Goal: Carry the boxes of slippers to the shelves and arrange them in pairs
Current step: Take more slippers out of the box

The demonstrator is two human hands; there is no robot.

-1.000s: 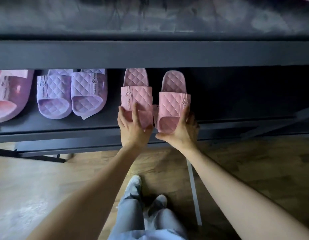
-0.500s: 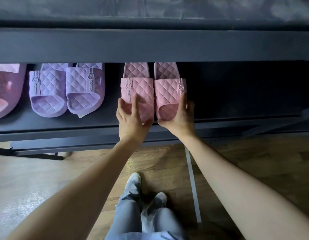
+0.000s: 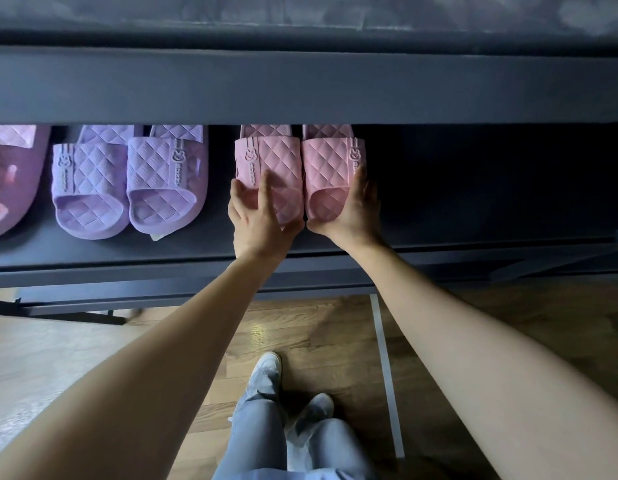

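- Your left hand point(image 3: 259, 216) lies on the toe end of the left pink slipper point(image 3: 269, 161): fingers spread flat over the quilted strap, thumb hooked round the front edge, so the hand is gripping it
- Your right hand point(image 3: 352, 209) cups the right pink slipper point(image 3: 328, 164) from its outer side: fingers run up along the side wall, thumb curls round the toe, gripping it
- Both pink slippers rest on the dark shelf point(image 3: 92, 252), toes towards you, heels hidden under the upper shelf point(image 3: 300, 88)
- The two pink slippers stand parallel with inner sides touching; the rabbit marks sit on the outer edges of the straps
- A purple pair point(image 3: 127, 185) stands to the left on the same shelf, near the pink pair but apart from it, toes towards you, the two sides touching
- A further slipper point(image 3: 9, 178), pinkish purple, is cut off by the left edge of the view
- Below the shelf you can see the wooden floor point(image 3: 318, 334), a pale strip of tape point(image 3: 387, 375), and your jeans point(image 3: 259, 431) and light shoes point(image 3: 266, 368)
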